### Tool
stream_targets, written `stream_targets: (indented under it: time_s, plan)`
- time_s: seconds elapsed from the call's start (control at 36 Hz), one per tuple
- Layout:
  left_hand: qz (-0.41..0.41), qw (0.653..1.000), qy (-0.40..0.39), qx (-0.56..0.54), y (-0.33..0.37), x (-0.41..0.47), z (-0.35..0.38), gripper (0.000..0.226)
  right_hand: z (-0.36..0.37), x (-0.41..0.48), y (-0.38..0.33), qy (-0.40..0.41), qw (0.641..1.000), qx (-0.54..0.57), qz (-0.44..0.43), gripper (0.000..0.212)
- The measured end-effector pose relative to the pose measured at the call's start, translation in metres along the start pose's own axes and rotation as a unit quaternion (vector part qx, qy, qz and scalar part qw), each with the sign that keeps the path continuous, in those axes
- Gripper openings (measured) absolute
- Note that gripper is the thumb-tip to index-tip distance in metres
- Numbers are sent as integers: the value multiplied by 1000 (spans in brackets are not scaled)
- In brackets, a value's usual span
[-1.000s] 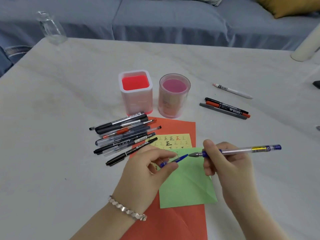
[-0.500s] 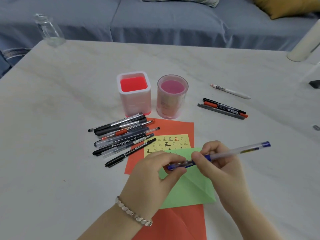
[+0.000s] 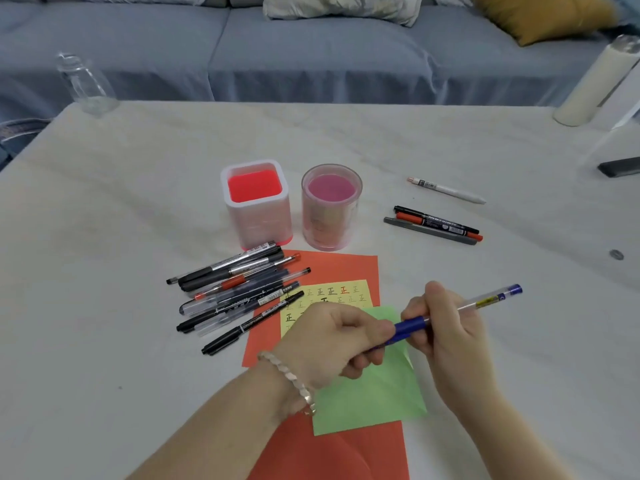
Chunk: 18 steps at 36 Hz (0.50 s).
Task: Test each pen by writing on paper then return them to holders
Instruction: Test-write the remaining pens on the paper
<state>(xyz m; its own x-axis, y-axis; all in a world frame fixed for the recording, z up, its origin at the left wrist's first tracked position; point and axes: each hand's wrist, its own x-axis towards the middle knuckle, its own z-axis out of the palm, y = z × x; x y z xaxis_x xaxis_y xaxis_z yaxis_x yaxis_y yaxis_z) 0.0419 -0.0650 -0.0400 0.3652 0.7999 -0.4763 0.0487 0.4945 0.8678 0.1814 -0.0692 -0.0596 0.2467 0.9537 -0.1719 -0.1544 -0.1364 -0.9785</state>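
Observation:
My right hand (image 3: 446, 327) grips a clear pen with blue ends (image 3: 481, 302) by its barrel, above the green paper (image 3: 374, 400). My left hand (image 3: 332, 341) holds the pen's blue cap (image 3: 405, 330), which now sits over the tip. Under the green sheet lie a yellow note (image 3: 346, 292) covered in written characters and an orange sheet (image 3: 332, 268). A square red-and-white holder (image 3: 257, 206) and a round pink holder (image 3: 330, 209) stand behind the paper. A pile of several pens (image 3: 235, 292) lies to the left of the papers.
Three markers (image 3: 436, 226) and a white pen (image 3: 446, 189) lie to the right of the holders. A glass jar (image 3: 83, 84) stands at the far left corner, a white cylinder (image 3: 595, 84) at the far right, beside a dark object (image 3: 620, 167). A blue sofa (image 3: 277, 50) runs behind the table.
The cap was apart from the pen's tip one second ago; my left hand brought it onto the tip and both hands have closed together over the green paper.

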Motion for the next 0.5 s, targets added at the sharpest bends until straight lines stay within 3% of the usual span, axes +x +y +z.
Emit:
stream_targets:
  time_s: [0.06,0.11,0.17,0.25,0.33,0.36,0.42,0.5]
  plan:
    - [-58,995,-69,-41,7,3,-1,16,-4,3,-4,-20,1000,-4,-1,47]
    - [-37,997,-66,21,9,9,-1,15,-8,6,-5,-35,999,-28,-17,43]
    - [71,980,5,187,5,16,1,14,-11,10,1,-29,998,-51,-29,49]
    - [184,885,80,420,-7,24,3,10,-11,18,15,-48,992,-112,-12,40]
    - [208,862,160,434,-22,27,-3,14,-11,34,18,-178,957,-231,9,8]
    - [206,856,195,432,-26,26,-8,15,-14,44,20,-195,939,-284,12,16]
    - [199,839,260,435,-33,23,-21,17,-24,72,23,-148,909,-386,-44,37]
    - [205,804,330,450,-39,13,-42,18,-31,114,14,-45,862,-478,-161,35]
